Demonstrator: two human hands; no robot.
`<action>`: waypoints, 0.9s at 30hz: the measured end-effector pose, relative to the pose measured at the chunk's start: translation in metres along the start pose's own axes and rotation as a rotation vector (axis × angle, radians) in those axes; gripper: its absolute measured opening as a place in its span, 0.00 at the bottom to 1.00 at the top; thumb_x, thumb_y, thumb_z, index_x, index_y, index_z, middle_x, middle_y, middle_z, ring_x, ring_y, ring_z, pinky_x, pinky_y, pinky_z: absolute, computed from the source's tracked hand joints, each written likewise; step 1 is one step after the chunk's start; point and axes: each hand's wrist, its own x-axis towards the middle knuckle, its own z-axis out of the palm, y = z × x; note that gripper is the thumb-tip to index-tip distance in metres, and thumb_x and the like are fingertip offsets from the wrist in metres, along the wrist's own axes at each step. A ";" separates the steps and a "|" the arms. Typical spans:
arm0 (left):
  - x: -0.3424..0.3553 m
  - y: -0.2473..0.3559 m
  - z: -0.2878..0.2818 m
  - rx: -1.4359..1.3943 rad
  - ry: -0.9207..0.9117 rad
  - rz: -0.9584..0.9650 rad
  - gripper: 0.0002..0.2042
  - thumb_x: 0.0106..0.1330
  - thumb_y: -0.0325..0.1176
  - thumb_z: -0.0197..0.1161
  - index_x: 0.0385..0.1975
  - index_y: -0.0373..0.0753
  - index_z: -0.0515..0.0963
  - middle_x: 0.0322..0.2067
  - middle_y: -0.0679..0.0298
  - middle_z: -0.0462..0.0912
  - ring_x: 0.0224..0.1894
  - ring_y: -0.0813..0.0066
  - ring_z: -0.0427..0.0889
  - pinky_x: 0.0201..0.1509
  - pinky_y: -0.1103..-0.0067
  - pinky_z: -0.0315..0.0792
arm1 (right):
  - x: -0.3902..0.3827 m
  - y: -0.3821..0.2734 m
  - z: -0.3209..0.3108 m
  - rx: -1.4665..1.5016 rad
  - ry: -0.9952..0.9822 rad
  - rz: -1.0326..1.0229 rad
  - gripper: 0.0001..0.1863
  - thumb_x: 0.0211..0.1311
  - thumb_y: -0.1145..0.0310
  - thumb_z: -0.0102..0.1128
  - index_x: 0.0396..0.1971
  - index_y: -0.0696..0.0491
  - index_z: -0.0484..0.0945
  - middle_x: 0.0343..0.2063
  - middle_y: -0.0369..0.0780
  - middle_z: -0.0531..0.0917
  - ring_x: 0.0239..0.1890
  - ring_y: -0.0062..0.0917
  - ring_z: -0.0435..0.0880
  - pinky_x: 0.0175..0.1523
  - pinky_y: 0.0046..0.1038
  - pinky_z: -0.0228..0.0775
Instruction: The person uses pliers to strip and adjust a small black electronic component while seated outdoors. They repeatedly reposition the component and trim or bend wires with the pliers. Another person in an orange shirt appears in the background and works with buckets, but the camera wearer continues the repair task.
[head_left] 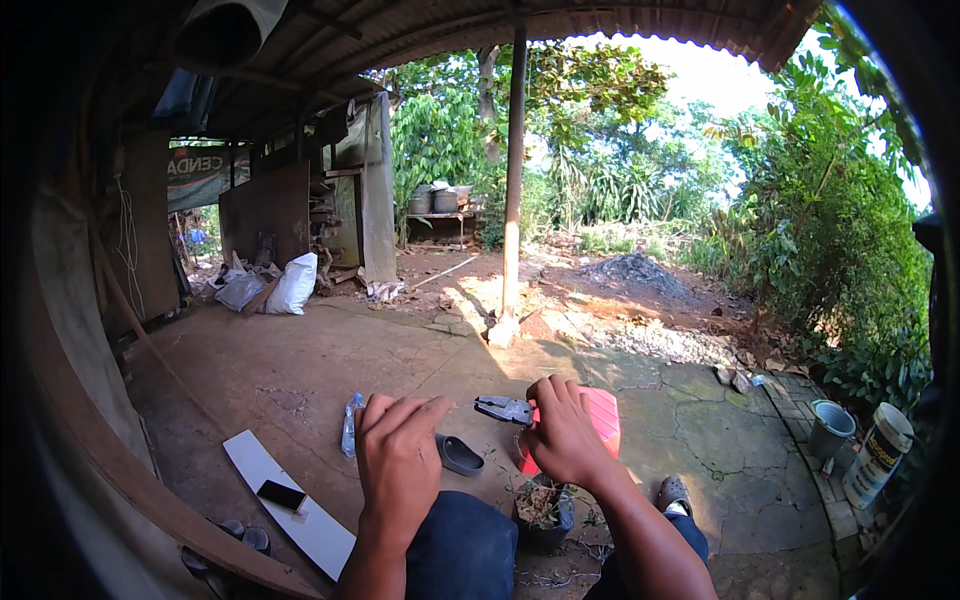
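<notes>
Grasps probably weighty, stiff pliers [503, 409], best taken by the handles, in the right grip [564, 430], mid-air above the floor [290, 360], and seems to pinch fine wire [462, 404], likely light and springy, best taken near its end, in the left grip [400, 450].

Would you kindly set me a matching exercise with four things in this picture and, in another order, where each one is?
Things:
1. Pliers
2. Phone
3. Potted plant
4. White sack

Places:
A. Between the person's legs
B. Beside another bag
C. In the right hand
D. On a pale board

Pairs: 1-C, 2-D, 3-A, 4-B
</notes>
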 end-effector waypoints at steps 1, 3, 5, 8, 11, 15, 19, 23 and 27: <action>0.000 0.000 0.000 -0.004 0.001 0.003 0.12 0.62 0.19 0.65 0.42 0.39 0.90 0.37 0.63 0.89 0.42 0.57 0.81 0.50 0.63 0.71 | 0.000 0.001 0.000 0.012 -0.006 0.000 0.24 0.54 0.73 0.67 0.51 0.56 0.69 0.46 0.46 0.72 0.53 0.45 0.70 0.59 0.43 0.61; 0.000 0.000 -0.001 -0.007 -0.002 0.003 0.12 0.61 0.19 0.65 0.42 0.39 0.89 0.37 0.63 0.89 0.42 0.57 0.81 0.50 0.64 0.71 | 0.000 0.002 0.001 0.029 -0.023 0.003 0.24 0.55 0.73 0.67 0.51 0.56 0.70 0.47 0.47 0.72 0.54 0.44 0.70 0.60 0.43 0.62; 0.000 0.000 -0.001 -0.005 -0.001 0.002 0.12 0.61 0.19 0.65 0.42 0.39 0.89 0.37 0.63 0.89 0.42 0.57 0.81 0.50 0.64 0.71 | 0.000 0.003 0.001 0.040 -0.049 0.019 0.24 0.56 0.73 0.67 0.52 0.56 0.70 0.47 0.47 0.73 0.54 0.44 0.70 0.61 0.43 0.62; 0.000 -0.001 -0.001 -0.005 -0.004 0.003 0.13 0.61 0.18 0.64 0.42 0.39 0.89 0.37 0.62 0.89 0.42 0.56 0.81 0.49 0.64 0.71 | 0.000 0.004 0.002 0.067 -0.070 0.020 0.23 0.57 0.73 0.66 0.52 0.56 0.70 0.48 0.47 0.73 0.54 0.44 0.71 0.61 0.43 0.63; 0.000 -0.001 -0.001 -0.011 -0.001 0.003 0.13 0.61 0.18 0.64 0.42 0.39 0.89 0.37 0.62 0.89 0.41 0.56 0.81 0.49 0.64 0.71 | 0.000 0.004 0.002 0.107 -0.091 0.023 0.23 0.57 0.73 0.67 0.53 0.57 0.70 0.48 0.48 0.73 0.54 0.45 0.71 0.60 0.43 0.64; 0.001 0.000 -0.002 -0.011 -0.015 0.002 0.13 0.61 0.18 0.64 0.42 0.39 0.89 0.36 0.62 0.89 0.41 0.56 0.81 0.48 0.64 0.71 | 0.001 0.004 0.002 0.160 -0.107 0.028 0.20 0.61 0.71 0.62 0.53 0.55 0.70 0.47 0.48 0.72 0.54 0.44 0.71 0.60 0.44 0.63; 0.001 0.002 -0.001 -0.016 -0.002 0.011 0.10 0.63 0.17 0.65 0.40 0.36 0.89 0.36 0.59 0.90 0.39 0.54 0.82 0.48 0.65 0.73 | 0.001 0.003 0.000 0.185 -0.118 0.041 0.20 0.61 0.71 0.62 0.52 0.56 0.70 0.47 0.47 0.72 0.54 0.44 0.70 0.60 0.44 0.63; 0.001 0.001 0.000 -0.022 0.001 0.010 0.12 0.62 0.18 0.65 0.41 0.38 0.89 0.36 0.61 0.90 0.40 0.56 0.81 0.48 0.65 0.71 | 0.000 0.003 -0.001 0.179 -0.116 0.040 0.20 0.61 0.71 0.62 0.53 0.56 0.69 0.47 0.48 0.72 0.55 0.45 0.70 0.60 0.45 0.63; 0.000 0.000 0.001 -0.020 -0.003 0.013 0.13 0.61 0.18 0.65 0.42 0.39 0.89 0.36 0.62 0.89 0.40 0.56 0.81 0.48 0.64 0.71 | 0.000 0.005 -0.001 0.141 -0.101 0.025 0.21 0.60 0.71 0.64 0.53 0.56 0.69 0.48 0.48 0.72 0.55 0.45 0.70 0.60 0.44 0.63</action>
